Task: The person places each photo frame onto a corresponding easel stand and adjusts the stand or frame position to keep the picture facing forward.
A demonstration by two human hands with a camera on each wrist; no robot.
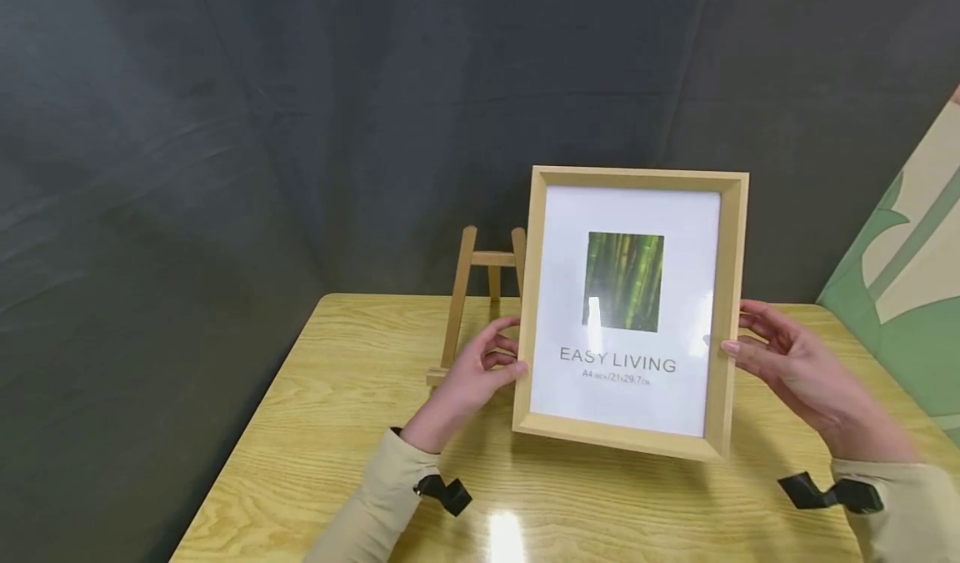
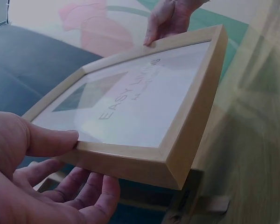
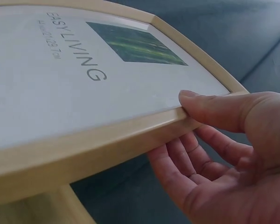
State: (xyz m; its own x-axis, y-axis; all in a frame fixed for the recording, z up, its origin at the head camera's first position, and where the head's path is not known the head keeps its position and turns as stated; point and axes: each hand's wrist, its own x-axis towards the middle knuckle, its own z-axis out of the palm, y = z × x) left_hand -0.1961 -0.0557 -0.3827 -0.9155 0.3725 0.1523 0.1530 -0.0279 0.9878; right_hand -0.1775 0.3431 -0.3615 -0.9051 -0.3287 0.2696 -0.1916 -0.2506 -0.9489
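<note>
The white insert [image 1: 624,342] in the wooden frame [image 1: 641,179] reads "EASY LIVING" above "A4" and "21x29.7".

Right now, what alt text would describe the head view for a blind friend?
A left hand and right hand grip a wooden picture frame by its sides; its white sheet reads EASY LIVING below a green picture. Partly behind it, a wooden easel stands on a table.

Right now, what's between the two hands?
The framed print, its sides held by the left hand and right hand; head view shows it.
</note>
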